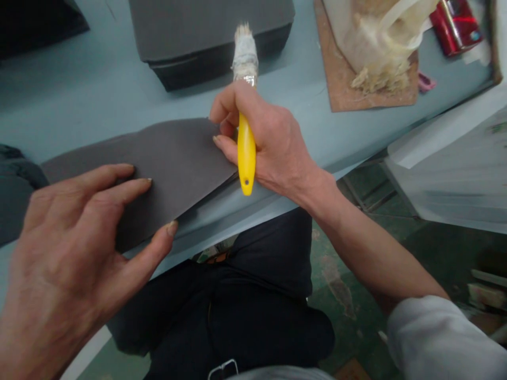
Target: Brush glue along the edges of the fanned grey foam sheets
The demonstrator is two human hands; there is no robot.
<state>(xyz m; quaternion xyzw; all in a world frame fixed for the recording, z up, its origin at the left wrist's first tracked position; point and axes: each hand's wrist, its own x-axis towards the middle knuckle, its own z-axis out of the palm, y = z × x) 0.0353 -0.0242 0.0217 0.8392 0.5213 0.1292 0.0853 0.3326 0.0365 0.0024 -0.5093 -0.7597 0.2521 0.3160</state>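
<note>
A flat dark grey piece of sheet material (178,153) lies near the front edge of the table. My left hand (79,232) rests on its left part with the fingers spread and the thumb at the near edge. In my right hand (273,137) is a paintbrush (246,158) with a yellow handle, its whitish, caked bristles pointing away from me. The thumb and fingertips of that hand are at the sheet's right end; whether they also pinch it I cannot tell.
A stack of dark grey pieces (214,31) lies at the back. On a brown board (336,95) at the right stands a glue-crusted whitish container (356,31), near a red can (455,26). Dark folded material (18,190) sits at the left. My legs are below the table edge.
</note>
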